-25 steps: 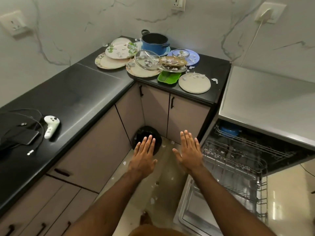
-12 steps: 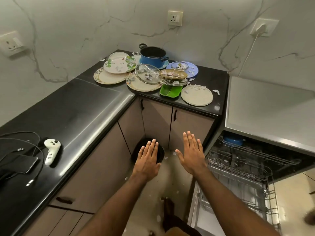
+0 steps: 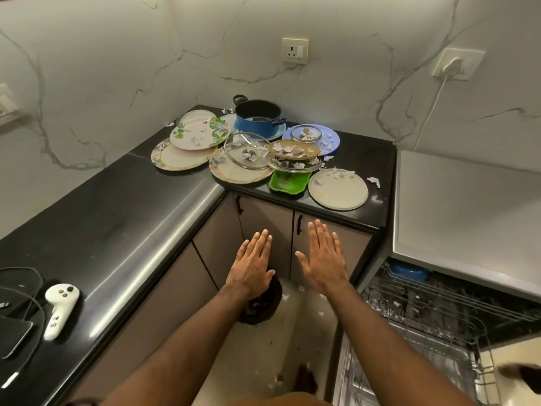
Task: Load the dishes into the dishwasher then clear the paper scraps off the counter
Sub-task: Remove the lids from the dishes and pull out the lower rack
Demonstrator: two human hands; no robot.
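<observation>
Dishes crowd the far corner of the black counter [image 3: 117, 218]: a blue pot [image 3: 257, 120], several floral plates [image 3: 199, 134], a glass lid [image 3: 247, 150], a glass bowl [image 3: 306, 133] on a blue plate [image 3: 330, 139], a green dish [image 3: 289, 183] and a plain white plate [image 3: 338, 190]. Torn paper scraps [image 3: 373, 181] lie over them. The dishwasher [image 3: 439, 315] stands open at the right, racks pulled out. My left hand [image 3: 253, 266] and my right hand [image 3: 323, 257] are held flat, fingers apart, palms down, in front of the lower cabinets, holding nothing.
A white controller [image 3: 60, 309], a phone [image 3: 14, 336] and cables lie on the near-left counter. A black bin [image 3: 260, 303] sits on the floor below my left hand, with paper bits scattered on the tiles. A steel dishwasher top [image 3: 468, 218] is at the right.
The view has moved closer to the counter corner and tilted up. Both hands stay open and have risen forward toward the cabinet doors.
</observation>
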